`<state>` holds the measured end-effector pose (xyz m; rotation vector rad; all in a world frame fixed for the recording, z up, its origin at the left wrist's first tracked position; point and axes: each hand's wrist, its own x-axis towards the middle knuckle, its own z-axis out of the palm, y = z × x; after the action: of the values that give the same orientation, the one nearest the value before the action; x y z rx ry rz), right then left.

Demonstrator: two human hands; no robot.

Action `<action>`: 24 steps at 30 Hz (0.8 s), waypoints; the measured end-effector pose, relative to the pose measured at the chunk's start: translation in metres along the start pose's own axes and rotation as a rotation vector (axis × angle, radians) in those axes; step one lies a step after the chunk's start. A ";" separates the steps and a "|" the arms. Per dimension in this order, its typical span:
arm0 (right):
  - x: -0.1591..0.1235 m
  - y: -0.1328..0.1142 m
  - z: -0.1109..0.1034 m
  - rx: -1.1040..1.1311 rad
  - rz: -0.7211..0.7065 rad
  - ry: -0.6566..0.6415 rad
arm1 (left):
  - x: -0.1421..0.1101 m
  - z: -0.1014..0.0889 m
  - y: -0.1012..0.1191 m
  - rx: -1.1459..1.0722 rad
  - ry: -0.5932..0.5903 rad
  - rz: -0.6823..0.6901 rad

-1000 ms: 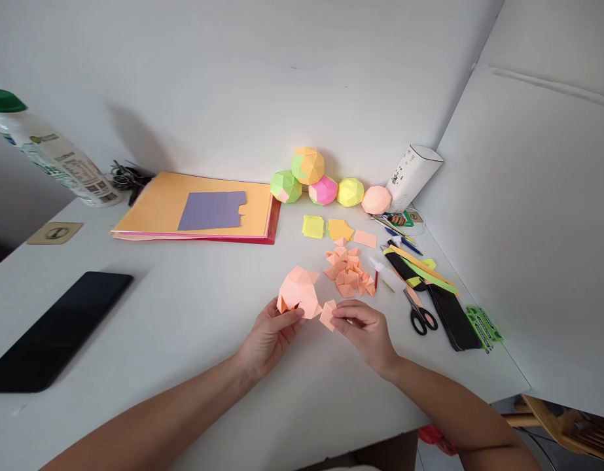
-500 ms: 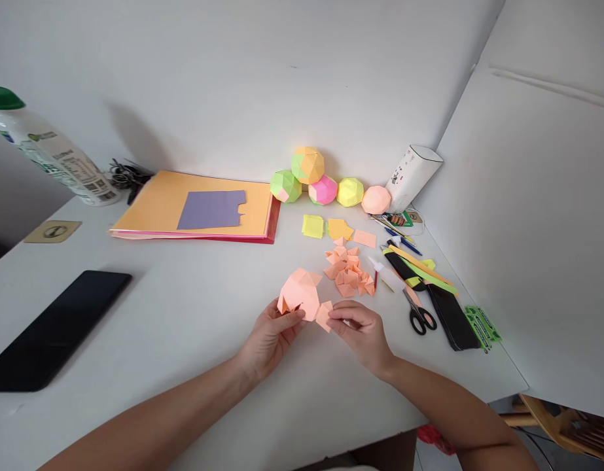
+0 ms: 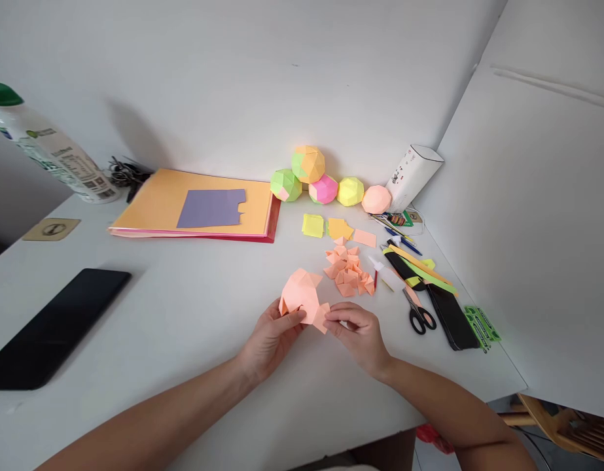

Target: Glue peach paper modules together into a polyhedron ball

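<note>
Salmon-pink faceted paper shell [image 3: 300, 291] – held just above the white desk [image 3: 194, 294], a small folded pink piece [image 3: 320, 318] at its right edge.
It looks featherlight and crisp but easily crushed, its gap and pointed flaps the weak spots, so I'd pinch it gently by a firm folded edge. The left hand [image 3: 268, 337] has it clamped at the lower rim, thumb on top, fingers curled beneath; the right hand [image 3: 363, 335] pinches the small piece between thumb and fingertips – wrist angled inward, forearm coming in from the lower right. Beyond lies a loose heap of folded pink paper units [image 3: 348, 271], black-handled scissors [image 3: 420, 319] off to the right.
</note>
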<state>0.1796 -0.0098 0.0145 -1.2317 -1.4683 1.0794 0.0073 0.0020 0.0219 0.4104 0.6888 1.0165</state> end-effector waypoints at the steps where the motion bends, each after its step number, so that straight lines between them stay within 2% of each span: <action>1: 0.000 0.000 0.000 0.006 0.011 -0.006 | 0.000 0.000 -0.001 0.006 -0.015 0.001; 7: 0.001 0.001 0.002 0.041 0.039 -0.021 | 0.001 -0.003 -0.002 0.002 -0.045 -0.025; 20: -0.002 0.001 0.008 0.029 0.050 -0.024 | 0.000 -0.007 -0.009 0.059 0.094 0.035; 24: -0.002 0.001 0.010 0.030 0.059 -0.017 | 0.001 -0.007 -0.010 0.054 0.095 0.040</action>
<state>0.1704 -0.0126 0.0117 -1.2544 -1.4313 1.1500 0.0094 -0.0019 0.0104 0.4267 0.7978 1.0624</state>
